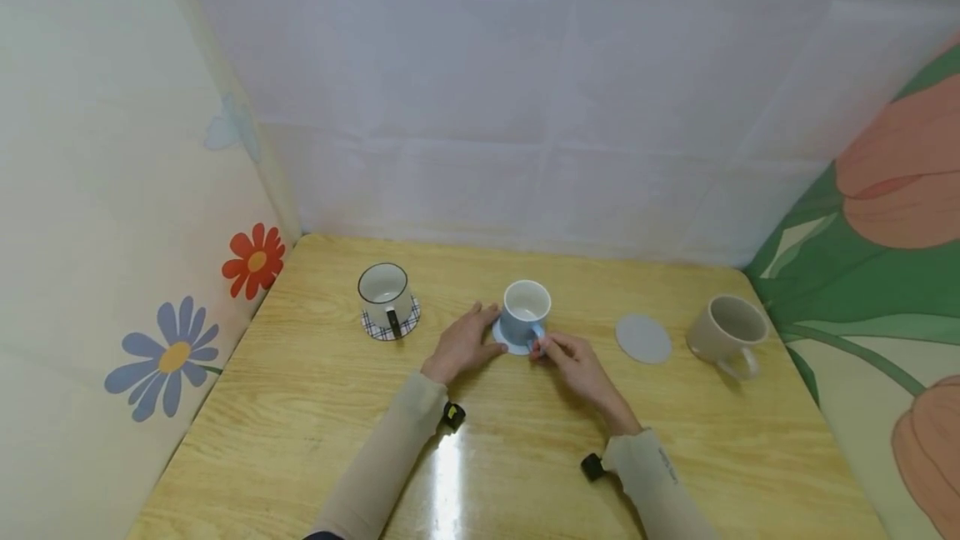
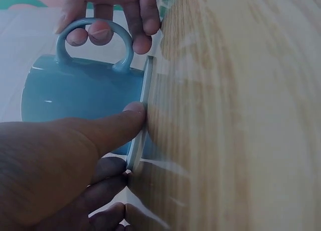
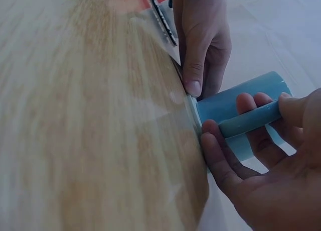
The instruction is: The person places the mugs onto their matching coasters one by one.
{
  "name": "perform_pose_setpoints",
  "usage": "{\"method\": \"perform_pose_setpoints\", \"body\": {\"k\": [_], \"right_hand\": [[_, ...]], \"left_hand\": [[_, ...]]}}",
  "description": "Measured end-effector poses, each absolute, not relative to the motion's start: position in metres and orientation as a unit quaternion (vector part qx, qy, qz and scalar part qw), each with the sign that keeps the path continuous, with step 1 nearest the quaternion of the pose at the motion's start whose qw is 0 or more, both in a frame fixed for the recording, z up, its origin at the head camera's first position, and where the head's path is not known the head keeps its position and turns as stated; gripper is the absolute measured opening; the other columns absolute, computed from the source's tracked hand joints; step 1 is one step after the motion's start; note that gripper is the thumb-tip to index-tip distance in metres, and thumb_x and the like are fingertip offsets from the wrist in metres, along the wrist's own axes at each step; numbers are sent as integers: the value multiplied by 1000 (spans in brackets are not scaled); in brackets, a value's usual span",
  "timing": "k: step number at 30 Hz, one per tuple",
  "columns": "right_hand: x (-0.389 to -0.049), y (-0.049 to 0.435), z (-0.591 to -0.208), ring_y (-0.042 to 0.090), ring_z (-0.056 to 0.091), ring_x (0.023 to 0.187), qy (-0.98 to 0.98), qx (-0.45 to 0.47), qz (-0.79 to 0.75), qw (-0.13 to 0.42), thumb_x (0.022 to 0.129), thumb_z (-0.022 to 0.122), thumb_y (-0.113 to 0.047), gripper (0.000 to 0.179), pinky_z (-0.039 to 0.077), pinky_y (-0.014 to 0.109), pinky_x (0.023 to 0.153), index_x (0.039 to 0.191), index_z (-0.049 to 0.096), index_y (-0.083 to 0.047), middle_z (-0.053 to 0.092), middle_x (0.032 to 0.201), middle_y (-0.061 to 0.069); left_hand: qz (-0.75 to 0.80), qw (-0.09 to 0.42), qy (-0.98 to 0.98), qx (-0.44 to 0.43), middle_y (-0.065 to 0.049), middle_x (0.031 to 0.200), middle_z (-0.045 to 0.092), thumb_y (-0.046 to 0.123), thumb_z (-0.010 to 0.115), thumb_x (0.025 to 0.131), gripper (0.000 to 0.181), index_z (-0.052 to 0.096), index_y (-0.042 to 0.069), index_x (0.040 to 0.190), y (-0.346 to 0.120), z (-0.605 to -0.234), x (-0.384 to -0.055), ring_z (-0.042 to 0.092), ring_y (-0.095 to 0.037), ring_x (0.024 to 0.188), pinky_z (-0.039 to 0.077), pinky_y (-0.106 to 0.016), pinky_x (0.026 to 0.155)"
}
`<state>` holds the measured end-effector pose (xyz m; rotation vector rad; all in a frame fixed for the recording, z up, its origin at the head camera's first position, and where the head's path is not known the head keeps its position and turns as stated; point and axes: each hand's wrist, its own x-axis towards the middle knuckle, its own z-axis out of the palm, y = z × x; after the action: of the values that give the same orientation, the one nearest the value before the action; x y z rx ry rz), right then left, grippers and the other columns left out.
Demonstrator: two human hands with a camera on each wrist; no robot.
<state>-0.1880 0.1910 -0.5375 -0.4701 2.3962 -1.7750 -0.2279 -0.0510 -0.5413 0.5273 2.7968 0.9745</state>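
Note:
A light blue mug with a white inside stands upright on a round blue coaster near the middle of the table. My right hand grips the mug's handle, its fingers through the loop and the thumb on top. From the left, my left hand holds the coaster's edge between thumb and fingers. In the left wrist view the thumb lies against the coaster's rim, close beside the mug's wall, with the other fingers along the far edge.
To the left, a white mug with a dark rim and handle stands on a checked coaster. At the right lie a plain grey coaster and, beside it on the wooden table, a beige mug. Hanging cloth borders the table.

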Motion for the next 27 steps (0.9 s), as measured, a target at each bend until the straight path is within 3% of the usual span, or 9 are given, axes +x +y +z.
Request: {"method": "perform_pose_setpoints", "body": {"k": [11, 17, 23, 27], "right_hand": [[-185, 197, -530, 39, 73, 117, 784, -107, -604, 92, 113, 55, -18, 34, 64, 41, 100, 127, 68, 10, 72, 125, 30], [-187, 211, -526, 41, 72, 116, 800, -120, -581, 90, 113, 57, -22, 39, 65, 42, 96, 135, 65, 9, 69, 131, 30], [-189, 222, -524, 42, 72, 113, 812, -144, -559, 78, 113, 56, -23, 39, 65, 43, 95, 137, 63, 8, 69, 131, 28], [-190, 228, -520, 46, 71, 114, 823, -157, -543, 51, 112, 57, -22, 37, 66, 45, 92, 134, 64, 8, 71, 128, 28]], "left_hand": [[332, 65, 925, 175, -11, 168, 44, 31, 83, 94, 73, 52, 8, 156, -52, -542, -229, 34, -38, 160, 34, -62, 127], [330, 58, 925, 177, -14, 166, 47, 30, 84, 93, 70, 56, 6, 152, -52, -539, -228, 37, -40, 158, 34, -62, 127], [319, 54, 927, 187, -19, 164, 48, 30, 83, 94, 67, 58, 6, 151, -51, -534, -226, 40, -43, 155, 35, -64, 126], [323, 48, 925, 192, -20, 158, 55, 29, 82, 95, 65, 58, 6, 151, -52, -531, -226, 51, -41, 148, 41, -62, 124]]}}
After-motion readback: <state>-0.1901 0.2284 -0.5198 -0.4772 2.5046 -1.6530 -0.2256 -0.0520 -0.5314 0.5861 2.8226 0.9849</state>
